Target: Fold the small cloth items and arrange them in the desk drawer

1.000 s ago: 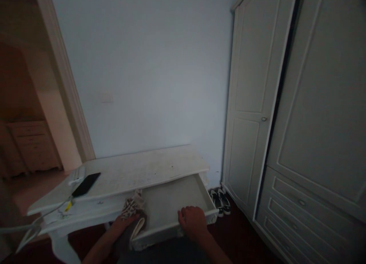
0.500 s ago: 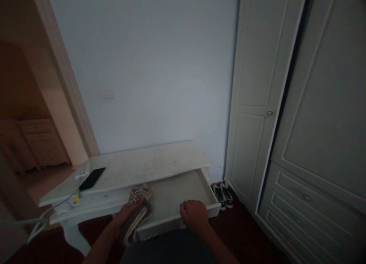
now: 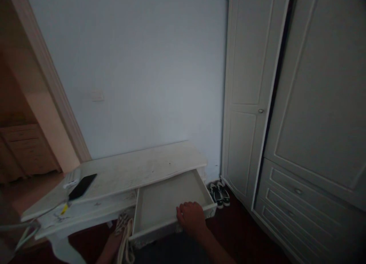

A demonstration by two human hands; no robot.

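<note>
A white drawer (image 3: 168, 199) is pulled out of the right part of a white table (image 3: 128, 168); its inside shows bare. My right hand (image 3: 192, 217) is closed over the top edge of the drawer's front. Low beside the drawer's left side, my left hand (image 3: 113, 241) holds folded cloths (image 3: 125, 241), one patterned in brown and cream, another with a pale folded edge. These cloths are blurred, and the fingers around them are partly hidden.
A black phone (image 3: 82, 186) and a small white device (image 3: 72, 177) lie at the tabletop's left end, with a pale cable (image 3: 21, 227) hanging off. Dark shoes (image 3: 219, 194) stand on the floor between the table and a tall white wardrobe (image 3: 243, 103). A doorway opens at left.
My left hand has lowered the cloths from above the drawer's left edge to beside and below it. My right hand stays on the drawer front. The view has shifted slightly right.
</note>
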